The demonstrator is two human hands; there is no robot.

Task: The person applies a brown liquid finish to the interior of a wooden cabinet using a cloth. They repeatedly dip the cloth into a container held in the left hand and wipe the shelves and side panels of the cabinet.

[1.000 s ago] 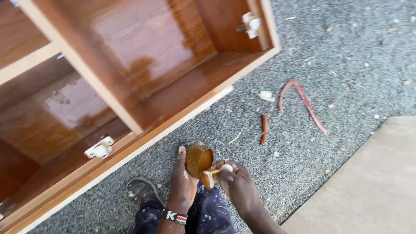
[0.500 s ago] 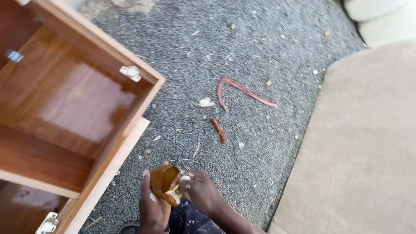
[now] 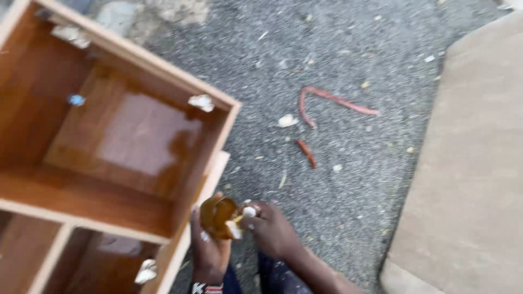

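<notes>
Small brown pot (image 3: pixel 217 216) held just right of wooden cabinet (image 3: pixel 109 147) edge, cupped by left hand (image 3: pixel 210 251), fingers closed round it. Right hand (image 3: pixel 271 228) pinches pale applicator (image 3: pixel 242 218) at pot mouth. Pot best kept upright, applicator loaded lightly, drips kept off gravel ground (image 3: pixel 348 179).

A wooden cabinet (image 3: pixel 109 141) lies open on grey gravel (image 3: pixel 348 207). Right of it lie red strips (image 3: pixel 327 100) and, farther right, a tan slab (image 3: pixel 468 163).
</notes>
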